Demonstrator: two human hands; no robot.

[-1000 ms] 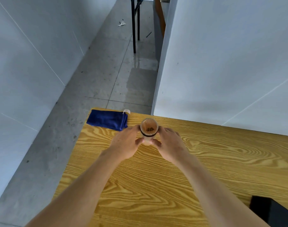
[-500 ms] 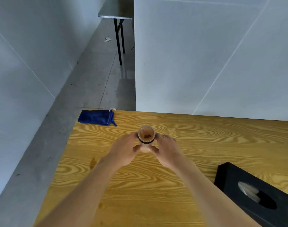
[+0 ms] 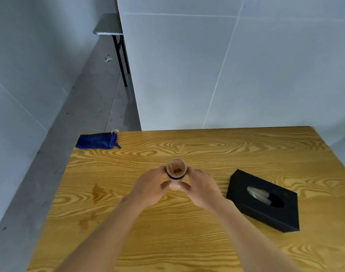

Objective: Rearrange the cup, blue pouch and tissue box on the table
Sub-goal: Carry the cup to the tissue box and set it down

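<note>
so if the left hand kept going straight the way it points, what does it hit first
The cup, which the left hand already grips with the right hand. Beyond it lies bare table, then probably the wall.

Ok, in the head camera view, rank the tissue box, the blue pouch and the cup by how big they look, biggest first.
1. tissue box, clearly largest, though it is also nearest the camera.
2. blue pouch, lying flat at the far left corner.
3. cup, partly hidden by the left hand and right hand around it.
</note>
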